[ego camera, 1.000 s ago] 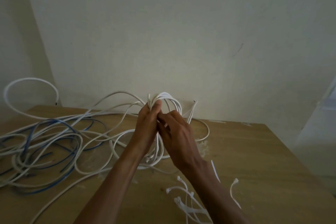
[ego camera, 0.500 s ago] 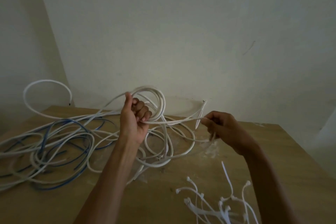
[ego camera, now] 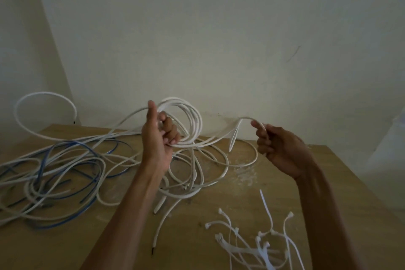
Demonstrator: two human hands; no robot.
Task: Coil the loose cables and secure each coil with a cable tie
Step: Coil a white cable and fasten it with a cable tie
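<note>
Coiling under way: white coil [ego camera: 194, 116] raised above the table [ego camera: 341, 186].
Left hand [ego camera: 156, 140] grips the gathered loops so they stay stacked; right hand [ego camera: 278, 149] pinches the free strand out sideways, probably to feed another turn. Cable ties [ego camera: 263, 245] lie on it within reach.

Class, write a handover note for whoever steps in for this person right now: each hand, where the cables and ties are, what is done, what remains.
Left hand: grips a white coil of several loops, raised above the table.
Right hand: fingers curled round a cable run leading from the coil.
Cable ties: loose pile, front right of the table.
Tangle of white and blue cables: left side, uncoiled.
Done: a few loops gathered; no tie visible on them.
Left: finish this coil, tie it, then work through the tangle.
</note>
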